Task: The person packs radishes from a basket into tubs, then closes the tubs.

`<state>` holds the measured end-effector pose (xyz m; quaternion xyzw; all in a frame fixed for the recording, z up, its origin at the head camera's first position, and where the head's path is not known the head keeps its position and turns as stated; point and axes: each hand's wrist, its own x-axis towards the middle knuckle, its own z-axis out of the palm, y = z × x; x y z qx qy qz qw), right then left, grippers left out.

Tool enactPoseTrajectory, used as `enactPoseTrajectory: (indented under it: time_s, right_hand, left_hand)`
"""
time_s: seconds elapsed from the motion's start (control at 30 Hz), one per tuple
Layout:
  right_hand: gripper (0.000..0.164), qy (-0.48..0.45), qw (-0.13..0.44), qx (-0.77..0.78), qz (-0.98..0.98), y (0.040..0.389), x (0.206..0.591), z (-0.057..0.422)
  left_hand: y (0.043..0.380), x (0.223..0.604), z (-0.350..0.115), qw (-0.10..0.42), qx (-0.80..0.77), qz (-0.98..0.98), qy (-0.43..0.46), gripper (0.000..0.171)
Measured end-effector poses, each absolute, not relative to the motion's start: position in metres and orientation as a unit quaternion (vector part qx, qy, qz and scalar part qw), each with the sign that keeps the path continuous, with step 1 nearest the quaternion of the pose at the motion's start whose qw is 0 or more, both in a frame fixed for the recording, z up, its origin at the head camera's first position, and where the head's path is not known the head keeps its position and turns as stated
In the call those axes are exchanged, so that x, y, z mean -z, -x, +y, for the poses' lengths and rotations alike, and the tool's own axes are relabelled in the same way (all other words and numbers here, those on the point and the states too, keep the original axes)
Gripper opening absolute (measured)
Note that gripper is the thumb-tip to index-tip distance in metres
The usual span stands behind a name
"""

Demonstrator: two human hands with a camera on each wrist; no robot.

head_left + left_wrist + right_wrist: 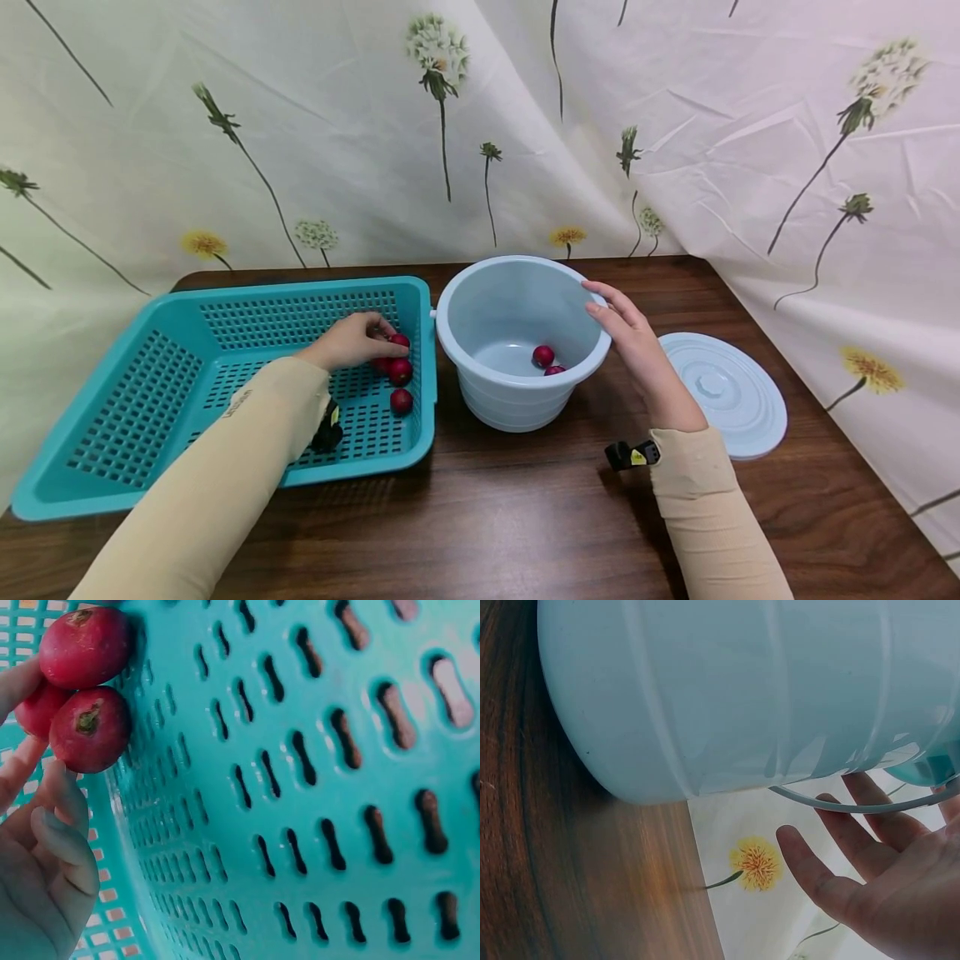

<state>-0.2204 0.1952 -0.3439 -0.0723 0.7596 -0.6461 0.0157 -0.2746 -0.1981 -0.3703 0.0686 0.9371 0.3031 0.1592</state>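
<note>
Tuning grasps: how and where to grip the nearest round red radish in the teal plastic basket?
Grip the radish likely by its round sides, from above-left: the basket is open-topped, bare floor there; right wall close, another radish just beyond.

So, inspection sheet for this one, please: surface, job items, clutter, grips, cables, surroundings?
Surface: brown wood-grain table.
Job items: teal basket with at least four radishes near its right end; pale blue bucket to its right, two radishes visible inside; lid off, lying on the table right of the bucket.
Clutter: nothing seen.
Grips: left grip, a bare hand, touches radishes in the basket, firm hold unclear; right grip, also bare, rests at the bucket's rim.
Cables: nothing seen.
Surroundings: white dandelion-print cloth behind and right of the table.
</note>
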Motion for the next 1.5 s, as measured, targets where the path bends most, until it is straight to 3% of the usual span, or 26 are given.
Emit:
enactPoseTrajectory:
  time_s: [0.53,1.5]
  right_hand:
    - [0.050,0.070,0.016,0.647,0.759,0.220,0.343,0.196]
    - [0.049,0.069,0.021,0.648,0.758,0.223,0.346,0.198]
  left_hand:
    - [0.271,0.356,-0.196,0.161,-0.360,0.915,-0.087,0.053]
    - [0.260,0.313,-0.171,0.105,-0.505,0.850,-0.106,0.051]
